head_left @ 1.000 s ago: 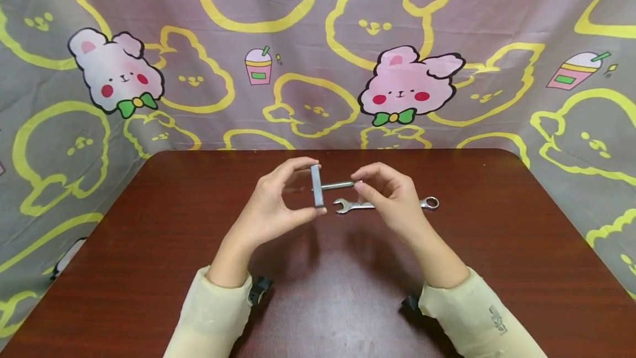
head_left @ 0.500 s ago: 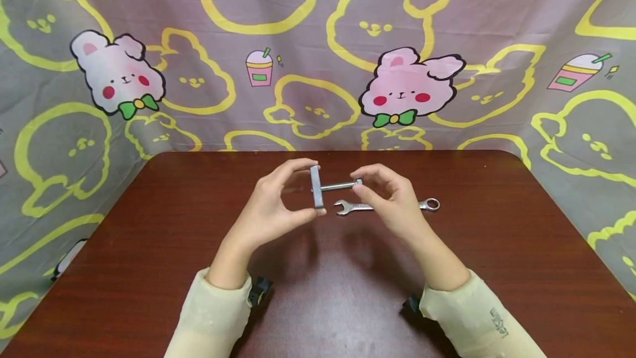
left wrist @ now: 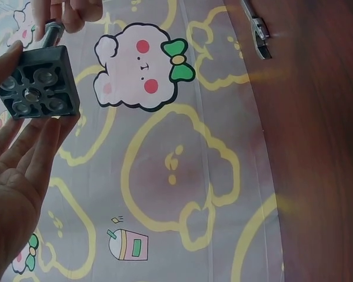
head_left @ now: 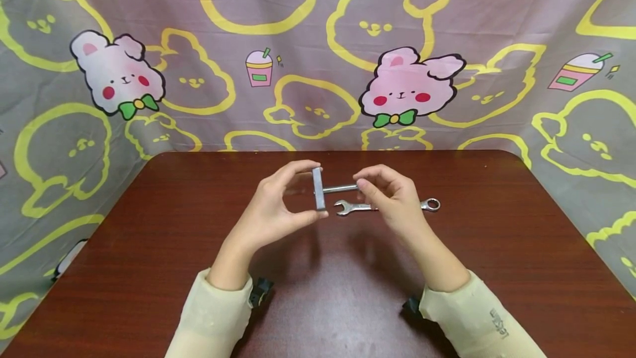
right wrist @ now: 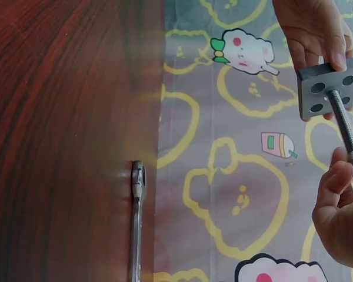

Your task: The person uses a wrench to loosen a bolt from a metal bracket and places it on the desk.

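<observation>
My left hand (head_left: 270,198) holds a square grey metal plate (head_left: 319,189) by its edges, thumb below and fingers above in the head view. A threaded bolt (head_left: 340,188) sits in the plate's centre and points sideways to the right. Its head end is pinched by the thumb and fingers of my right hand (head_left: 395,198), which cover the bolt head in the head view. Several round holes surround the bolt on the plate (right wrist: 329,88) in the right wrist view. From the left wrist view, the bolt's tip shows at the middle of the plate's recessed face (left wrist: 38,82).
A combination wrench (head_left: 354,208) lies on the dark red-brown table (head_left: 318,303), behind and below my right hand, which hides its middle. A patterned curtain (head_left: 308,59) with cartoon rabbits stands around the table's back and sides.
Both hands and the plate have shifted very slightly right and down. The right fingertips have changed their hold and now cover the bolt head, which showed half a second ago.
</observation>
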{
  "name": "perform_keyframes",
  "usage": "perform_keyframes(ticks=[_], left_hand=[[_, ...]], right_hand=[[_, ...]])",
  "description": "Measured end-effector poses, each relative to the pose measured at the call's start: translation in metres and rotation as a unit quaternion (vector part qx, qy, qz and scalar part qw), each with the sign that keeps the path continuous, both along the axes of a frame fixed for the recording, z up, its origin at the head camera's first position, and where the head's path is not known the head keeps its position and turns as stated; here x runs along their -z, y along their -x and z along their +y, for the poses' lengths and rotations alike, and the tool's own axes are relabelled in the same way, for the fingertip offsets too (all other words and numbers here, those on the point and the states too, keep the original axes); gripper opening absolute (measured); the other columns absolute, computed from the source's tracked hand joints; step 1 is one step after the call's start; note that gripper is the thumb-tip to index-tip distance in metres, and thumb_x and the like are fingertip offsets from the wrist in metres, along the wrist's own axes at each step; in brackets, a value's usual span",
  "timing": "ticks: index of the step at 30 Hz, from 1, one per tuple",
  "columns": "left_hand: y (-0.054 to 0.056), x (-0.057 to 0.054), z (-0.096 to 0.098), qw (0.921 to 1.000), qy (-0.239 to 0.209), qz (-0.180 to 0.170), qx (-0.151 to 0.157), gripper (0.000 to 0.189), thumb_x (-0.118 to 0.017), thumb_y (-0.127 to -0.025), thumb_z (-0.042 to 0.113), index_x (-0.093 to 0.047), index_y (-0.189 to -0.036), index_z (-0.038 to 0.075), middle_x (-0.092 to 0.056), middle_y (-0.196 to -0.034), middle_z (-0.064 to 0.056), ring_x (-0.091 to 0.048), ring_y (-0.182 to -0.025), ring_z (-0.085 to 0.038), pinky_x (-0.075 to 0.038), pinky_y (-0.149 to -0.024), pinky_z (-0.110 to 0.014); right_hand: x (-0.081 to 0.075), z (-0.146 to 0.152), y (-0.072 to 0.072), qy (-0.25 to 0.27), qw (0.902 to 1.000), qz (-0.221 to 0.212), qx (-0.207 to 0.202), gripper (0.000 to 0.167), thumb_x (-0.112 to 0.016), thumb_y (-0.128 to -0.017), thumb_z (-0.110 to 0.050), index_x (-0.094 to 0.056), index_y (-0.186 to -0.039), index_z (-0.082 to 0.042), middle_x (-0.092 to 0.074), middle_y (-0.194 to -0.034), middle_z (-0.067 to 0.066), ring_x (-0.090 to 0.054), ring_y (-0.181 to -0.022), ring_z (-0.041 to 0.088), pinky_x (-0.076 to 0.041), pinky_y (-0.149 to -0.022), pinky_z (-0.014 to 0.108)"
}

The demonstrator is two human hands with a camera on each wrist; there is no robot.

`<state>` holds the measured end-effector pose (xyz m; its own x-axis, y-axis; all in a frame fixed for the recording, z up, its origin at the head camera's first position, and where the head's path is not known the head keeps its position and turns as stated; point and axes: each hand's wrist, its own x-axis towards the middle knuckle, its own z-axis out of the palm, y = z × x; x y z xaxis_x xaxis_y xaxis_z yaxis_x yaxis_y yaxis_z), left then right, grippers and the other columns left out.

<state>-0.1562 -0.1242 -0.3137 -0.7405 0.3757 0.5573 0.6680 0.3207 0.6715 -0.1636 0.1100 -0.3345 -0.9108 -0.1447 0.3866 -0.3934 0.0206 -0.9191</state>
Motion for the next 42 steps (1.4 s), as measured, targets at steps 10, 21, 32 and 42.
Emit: perform_keyframes(ticks=[10, 21, 32, 42], left_hand=[[0.0003, -0.0005, -0.0011, 0.9999, 0.000, 0.009, -0.008, 0.072, -0.090, -0.067, 0.004, -0.057, -0.130, 0.009, -0.067, -0.120, -0.003, -0.068, -0.108, -0.019, -0.059, -0.090, -0.029], [-0.0007, 0.0005, 0.0006, 1.0000, 0.000, 0.001, -0.005, 0.072, -0.091, -0.067, 0.005, -0.057, -0.130, 0.007, -0.067, -0.121, -0.004, -0.067, -0.109, -0.018, -0.059, -0.090, -0.029], [-0.0011, -0.0014, -0.0010, 0.9999, 0.005, 0.005, -0.010, 0.073, -0.091, -0.067, 0.006, -0.056, -0.131, 0.009, -0.066, -0.121, -0.002, -0.066, -0.111, -0.017, -0.060, -0.089, -0.029], [-0.0011, -0.0015, -0.0011, 0.9999, 0.002, 0.009, -0.004, 0.073, -0.091, -0.067, 0.006, -0.056, -0.131, 0.010, -0.066, -0.121, -0.002, -0.066, -0.111, -0.018, -0.059, -0.090, -0.028]], right_hand=[[-0.0013, 0.0022, 0.0000, -0.023, 0.9991, 0.023, -0.025, 0.018, -0.064, -0.091, 0.005, -0.065, -0.109, 0.003, -0.068, -0.098, -0.002, -0.063, -0.084, 0.007, -0.058, -0.074, 0.021], [-0.0015, 0.0011, -0.0006, 0.009, 0.9993, -0.034, -0.010, 0.018, -0.058, -0.099, -0.006, -0.062, -0.106, 0.009, -0.060, -0.069, -0.003, -0.061, -0.063, 0.007, -0.050, -0.056, 0.018], [-0.0003, 0.0009, -0.0006, -0.012, 0.9986, 0.044, -0.027, 0.020, -0.064, -0.089, 0.009, -0.068, -0.104, -0.004, -0.067, -0.099, -0.006, -0.064, -0.086, 0.004, -0.054, -0.075, 0.017], [-0.0035, 0.0027, -0.0013, -0.036, 0.9993, 0.009, -0.008, 0.019, -0.067, -0.092, -0.004, -0.066, -0.110, 0.002, -0.068, -0.091, -0.012, -0.064, -0.085, 0.006, -0.054, -0.073, 0.018]])
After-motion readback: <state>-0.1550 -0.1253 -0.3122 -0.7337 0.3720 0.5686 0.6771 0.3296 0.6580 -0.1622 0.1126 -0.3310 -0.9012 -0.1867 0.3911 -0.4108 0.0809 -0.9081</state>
